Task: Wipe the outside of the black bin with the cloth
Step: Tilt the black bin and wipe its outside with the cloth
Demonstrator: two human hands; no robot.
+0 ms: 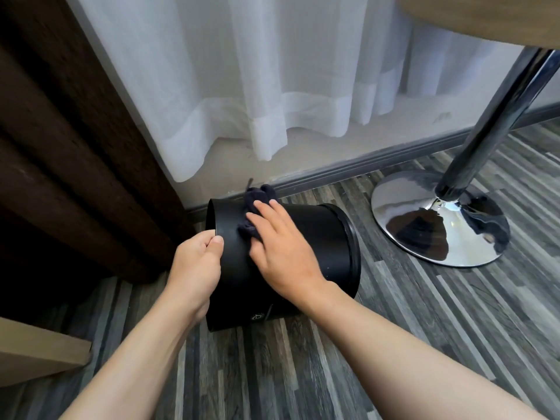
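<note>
Down low on the striped grey floor (303, 359), two bare forearms reaching forward. Left hand (197, 262) pinched shut on the rim of the black bin (318, 241), thumb outside, fingers hooked inside the mouth, steadying it. Right hand (278, 247) spread flat on top, fingers apart, pressing the dark cloth (253, 204) onto the curved wall just behind that rim. Bin tipped on its side, lying on the floor, long axis running left to right, open mouth toward the left hand, base pointing right toward the chrome stool base (439, 219). Most of the unwiped wall lying to the right of the cloth hand, so probably a sweep along the axis toward the base next, or a roll of the bin to bring the underside up. Wooden furniture corner (39, 350) at near left. Beyond, brown drape (60, 147) on the left, grey skirting (363, 165), then sheer white curtain (272, 71) along the back.
</note>
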